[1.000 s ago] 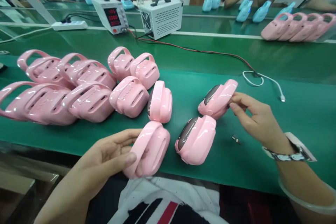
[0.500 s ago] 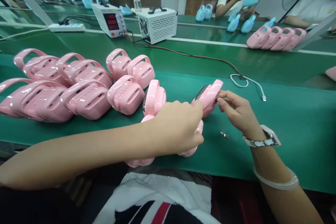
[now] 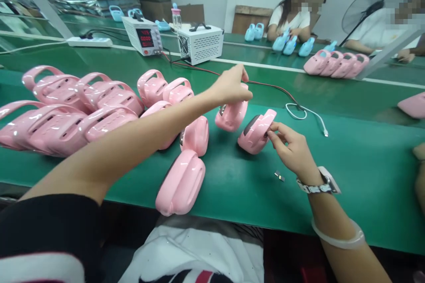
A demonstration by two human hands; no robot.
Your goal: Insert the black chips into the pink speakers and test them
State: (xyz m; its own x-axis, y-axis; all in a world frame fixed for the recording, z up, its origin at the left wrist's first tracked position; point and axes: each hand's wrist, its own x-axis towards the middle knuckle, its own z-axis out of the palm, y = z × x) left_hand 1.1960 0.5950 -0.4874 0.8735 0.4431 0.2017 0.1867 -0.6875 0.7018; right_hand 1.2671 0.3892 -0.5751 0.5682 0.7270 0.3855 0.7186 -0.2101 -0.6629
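Note:
My left hand (image 3: 231, 86) reaches far forward and grips the handle of a pink device (image 3: 231, 116), holding it lifted just above the green belt (image 3: 365, 163). My right hand (image 3: 292, 150) pinches the handle end of a second pink device (image 3: 255, 132) with a dark screen, which lies on the belt. A third pink device (image 3: 181, 183) lies near the front edge, untouched. Another one (image 3: 195, 135) stands behind it. A small dark metal part (image 3: 279, 176) lies on the belt close to my right wrist.
Several pink devices (image 3: 69, 110) crowd the left of the belt. A power supply (image 3: 143, 35), a white box (image 3: 201, 43), red wires and a white cable (image 3: 307, 112) sit further back. Two people sit across with blue devices (image 3: 292, 45) and pink devices (image 3: 335, 64).
My left hand let go of the near device, took the one beside it by the handle and carried it up and away. My right hand kept hold of its device.

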